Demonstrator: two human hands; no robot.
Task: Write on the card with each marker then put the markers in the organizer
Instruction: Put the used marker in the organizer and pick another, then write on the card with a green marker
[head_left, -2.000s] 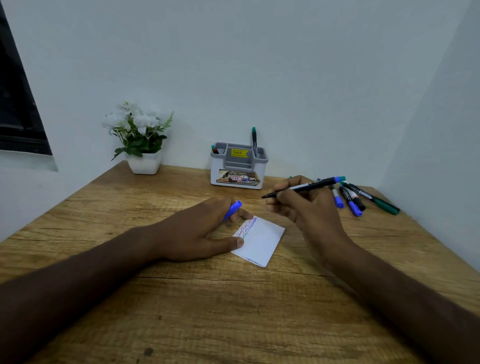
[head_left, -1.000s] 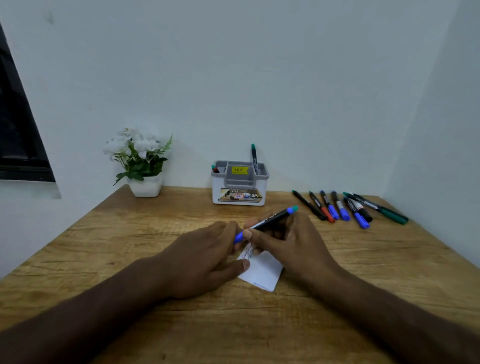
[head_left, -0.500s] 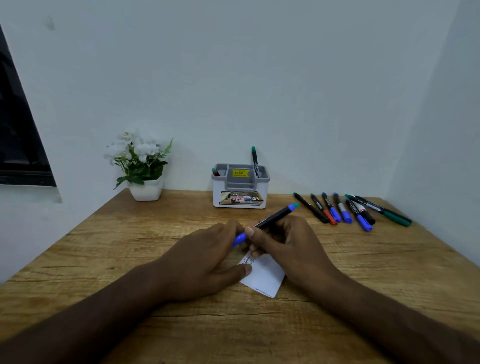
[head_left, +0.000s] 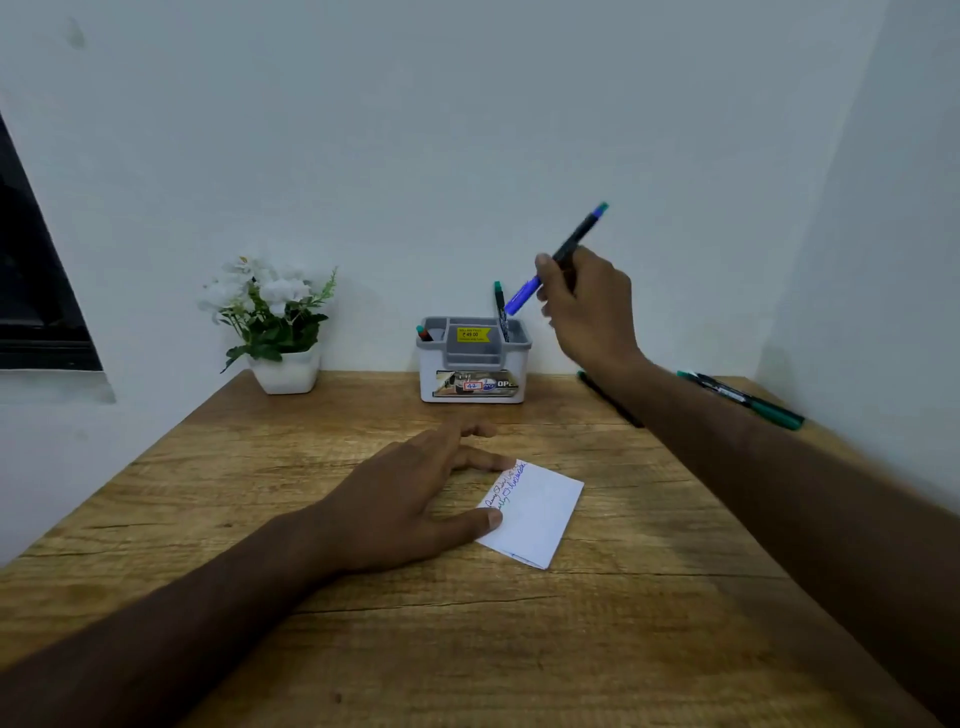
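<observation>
Pale walls meet in a corner behind a wooden table (head_left: 311, 519); dark window frame (head_left: 31, 270) at far left edge. Left rear of the table: white pot of white flowers (head_left: 275, 322), against the wall. Left hand (head_left: 410, 504) lies palm down on the wood, fingers straight and loosely spread, thumb tip and a fingertip pressing the left edge of the white card (head_left: 535, 512). Card flat on the table, centre, turned at an angle; lines of handwriting in red, green and blue along its upper left edge. Behind it, at the wall, the grey-and-white organizer (head_left: 472, 364), yellow price sticker inside. Red-ended marker (head_left: 423, 332) low in its left compartment; green-capped marker (head_left: 500, 309) standing upright in its right compartment. Right hand (head_left: 584, 306) raised in the air just right of and above the organizer, fingers curled round a black marker with blue cap (head_left: 558, 257), cap end tilted down toward the organizer, other end up and right. Right of the forearm: black marker (head_left: 608, 397) partly hidden, and a green marker (head_left: 748, 402) lying on the table near the right wall.
</observation>
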